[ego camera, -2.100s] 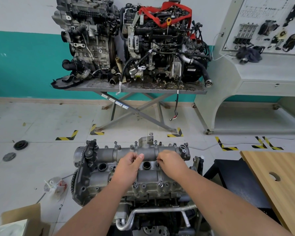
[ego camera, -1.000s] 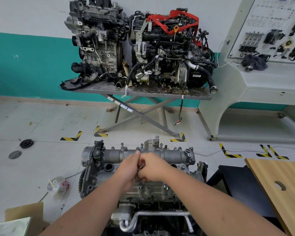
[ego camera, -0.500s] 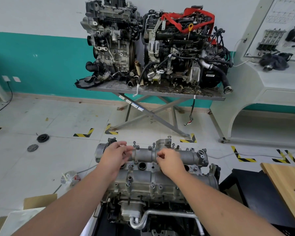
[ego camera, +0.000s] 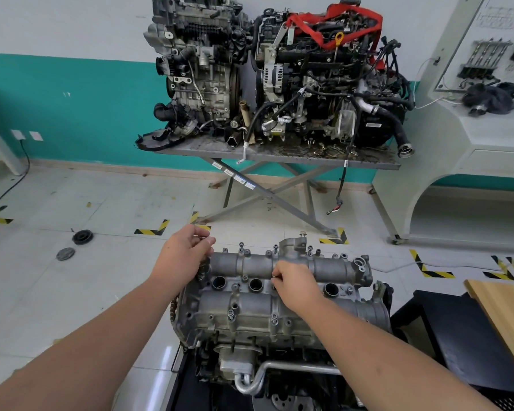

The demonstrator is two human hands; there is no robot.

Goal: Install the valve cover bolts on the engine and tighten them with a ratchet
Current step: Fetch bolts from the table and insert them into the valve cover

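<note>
We see the valve cover (ego camera: 279,292) atop the engine (ego camera: 267,345), several bolts (ego camera: 241,247) standing along its far edge; at its far-left corner our left hand (ego camera: 184,256) pinches a small bolt in its grip, while at its centre our right hand (ego camera: 294,286) pinches another
</note>
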